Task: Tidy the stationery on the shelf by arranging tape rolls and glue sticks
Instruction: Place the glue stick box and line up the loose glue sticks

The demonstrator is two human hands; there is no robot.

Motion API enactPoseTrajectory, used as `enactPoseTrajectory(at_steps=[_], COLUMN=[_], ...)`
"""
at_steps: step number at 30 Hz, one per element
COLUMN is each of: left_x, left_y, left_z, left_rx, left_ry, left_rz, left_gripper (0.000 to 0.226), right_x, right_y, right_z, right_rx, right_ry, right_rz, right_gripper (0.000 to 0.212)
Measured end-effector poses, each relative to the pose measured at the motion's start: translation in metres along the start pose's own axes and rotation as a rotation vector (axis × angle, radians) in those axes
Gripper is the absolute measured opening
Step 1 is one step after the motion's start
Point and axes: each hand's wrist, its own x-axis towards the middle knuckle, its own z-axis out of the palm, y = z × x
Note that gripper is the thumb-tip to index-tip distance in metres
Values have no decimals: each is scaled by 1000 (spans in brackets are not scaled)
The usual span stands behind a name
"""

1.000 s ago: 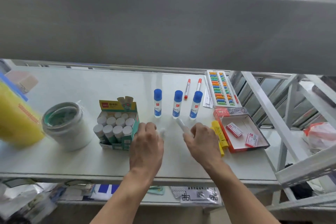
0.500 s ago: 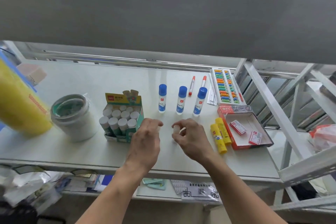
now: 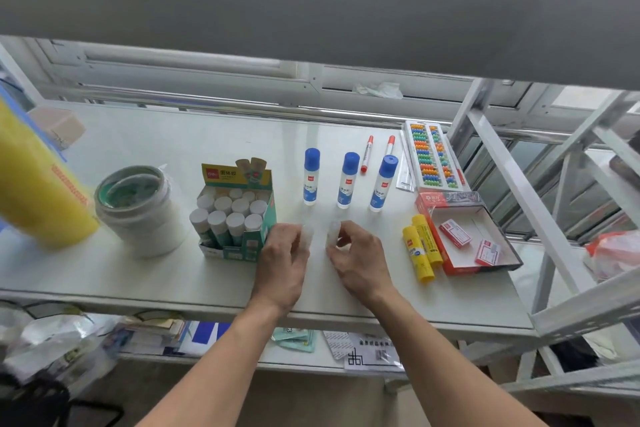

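Note:
My left hand (image 3: 282,262) grips a small white glue stick (image 3: 307,235), held upright on the white shelf (image 3: 156,274). My right hand (image 3: 360,262) grips a second white glue stick (image 3: 331,234) just beside it. Both stand in front of three upright blue-capped glue bottles (image 3: 347,180). A green and yellow box (image 3: 237,215) full of white-capped glue sticks sits left of my left hand. Two yellow glue sticks (image 3: 420,250) lie to the right. A stack of tape rolls (image 3: 138,208) stands further left.
A red tray (image 3: 460,236) with small red boxes sits at the right, behind it a coloured bead abacus (image 3: 433,156) and two red-capped pens (image 3: 367,152). A blurred yellow roll (image 3: 31,184) fills the left edge. A white metal frame (image 3: 519,177) rises at the right.
Both hands have brought their white glue sticks from tilted to upright, side by side on the shelf. The camera has tilted, showing more of the shelf's back.

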Motion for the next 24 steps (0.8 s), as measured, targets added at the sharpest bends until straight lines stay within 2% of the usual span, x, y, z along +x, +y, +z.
enactPoseTrajectory(at_steps=[3, 7, 10, 15, 21, 24], left_x=[1, 1, 0, 1, 3, 3], left_y=[-1, 4, 4, 3, 5, 4], left_z=[2, 4, 5, 8, 11, 13], left_rx=[26, -80, -65, 18, 67, 83], left_ry=[21, -13, -22, 8, 32, 49], left_rz=[-3, -27, -16, 1, -11, 10], left_gripper=[5, 22, 18, 9, 18, 16], right_x=[1, 4, 5, 6, 9, 6], right_y=[3, 5, 5, 8, 10, 8], right_z=[5, 9, 12, 15, 13, 13], right_rx=[-20, -2, -15, -67, -67, -69], right_ry=[-3, -10, -27, -10, 9, 18], right_rz=[2, -2, -13, -11, -43, -40], right_gripper=[19, 13, 8, 13, 7, 11])
